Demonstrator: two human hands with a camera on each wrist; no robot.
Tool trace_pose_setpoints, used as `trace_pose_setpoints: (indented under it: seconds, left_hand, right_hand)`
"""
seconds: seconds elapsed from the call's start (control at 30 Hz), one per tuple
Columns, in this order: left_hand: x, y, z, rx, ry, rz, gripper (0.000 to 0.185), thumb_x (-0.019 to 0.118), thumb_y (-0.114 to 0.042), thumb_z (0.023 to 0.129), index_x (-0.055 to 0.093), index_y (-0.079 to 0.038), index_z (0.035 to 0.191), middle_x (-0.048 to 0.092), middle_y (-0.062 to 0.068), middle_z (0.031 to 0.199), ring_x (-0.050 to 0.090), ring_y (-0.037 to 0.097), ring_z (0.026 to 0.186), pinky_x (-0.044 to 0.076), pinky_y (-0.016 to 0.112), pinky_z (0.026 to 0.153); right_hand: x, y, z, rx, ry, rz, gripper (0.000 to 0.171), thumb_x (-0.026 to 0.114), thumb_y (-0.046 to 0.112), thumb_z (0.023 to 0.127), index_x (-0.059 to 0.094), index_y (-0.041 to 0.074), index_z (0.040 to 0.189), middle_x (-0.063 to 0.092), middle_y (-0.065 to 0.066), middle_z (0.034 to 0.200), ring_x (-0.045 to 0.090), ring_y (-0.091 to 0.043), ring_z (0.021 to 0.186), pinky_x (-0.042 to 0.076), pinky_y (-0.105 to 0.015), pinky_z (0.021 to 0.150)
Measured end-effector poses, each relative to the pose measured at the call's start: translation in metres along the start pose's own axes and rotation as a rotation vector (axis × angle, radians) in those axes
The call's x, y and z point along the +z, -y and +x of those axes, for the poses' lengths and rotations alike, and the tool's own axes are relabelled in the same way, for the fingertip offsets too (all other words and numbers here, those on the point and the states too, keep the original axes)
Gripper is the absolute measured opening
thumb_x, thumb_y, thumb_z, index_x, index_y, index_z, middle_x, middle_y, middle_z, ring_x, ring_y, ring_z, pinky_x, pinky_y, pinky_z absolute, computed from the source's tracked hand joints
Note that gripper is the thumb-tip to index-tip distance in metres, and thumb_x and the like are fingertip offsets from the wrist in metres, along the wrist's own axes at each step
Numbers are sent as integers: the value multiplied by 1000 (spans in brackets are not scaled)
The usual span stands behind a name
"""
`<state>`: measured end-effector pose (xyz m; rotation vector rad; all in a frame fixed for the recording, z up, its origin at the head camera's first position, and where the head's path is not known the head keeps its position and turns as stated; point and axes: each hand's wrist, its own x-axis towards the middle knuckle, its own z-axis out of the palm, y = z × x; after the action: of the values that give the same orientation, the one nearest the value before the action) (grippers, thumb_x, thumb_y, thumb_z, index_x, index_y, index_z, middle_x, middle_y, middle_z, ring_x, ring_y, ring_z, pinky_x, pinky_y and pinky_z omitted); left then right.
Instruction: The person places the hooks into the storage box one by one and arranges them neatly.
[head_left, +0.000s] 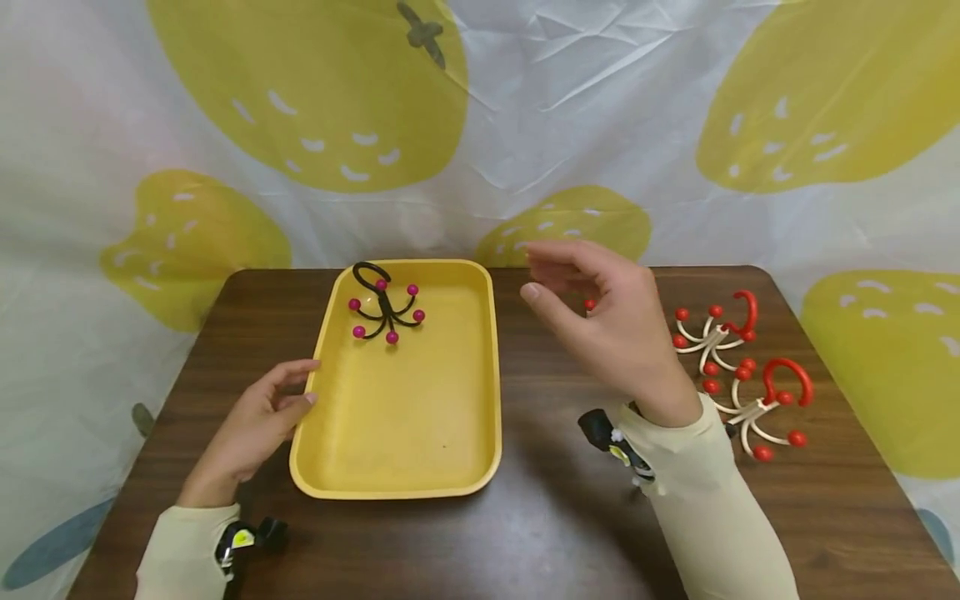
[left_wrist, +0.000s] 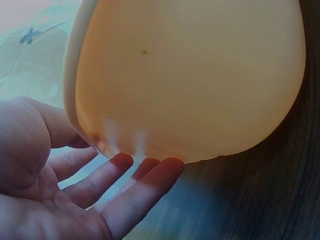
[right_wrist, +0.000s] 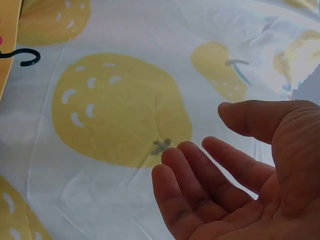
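Note:
A yellow tray (head_left: pixel 465 467) lies on the brown table. In its far left corner sits a black hook toy (head_left: pixel 384 310) with pink ball tips. My left hand (head_left: pixel 264 410) rests open on the table, its fingertips (left_wrist: pixel 150 175) against the tray's left rim (left_wrist: pixel 75 100). My right hand (head_left: pixel 592 304) hovers open and empty above the table, right of the tray, fingers relaxed (right_wrist: pixel 200 180). Two cream-and-red hook toys (head_left: pixel 716 329) (head_left: pixel 765 404) lie on the table to the right of that hand; a red ball tip (head_left: pixel 590 305) shows behind it.
A white cloth with yellow fruit prints (head_left: pixel 525 108) hangs behind the table. Bare brown tabletop (head_left: pixel 555 517) lies in front of the tray, up to the near edge.

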<state>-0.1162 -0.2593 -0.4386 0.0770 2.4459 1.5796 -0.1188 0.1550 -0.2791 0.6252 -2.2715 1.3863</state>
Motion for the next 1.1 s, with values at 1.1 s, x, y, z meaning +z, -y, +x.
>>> trace_pose_setpoints:
  seconds: [1.1]
  left_hand:
    - [-5,-3,-9,-6,-6,2,52,59,-17,110,43,-7,158,43,28,155,67,31,113,65,38,81]
  right_hand:
    - [-123,-43,-103,256,-5,-157,34,75,-9,92,73,-1,125,79,6,112,76,-5,89,59,-14,74]
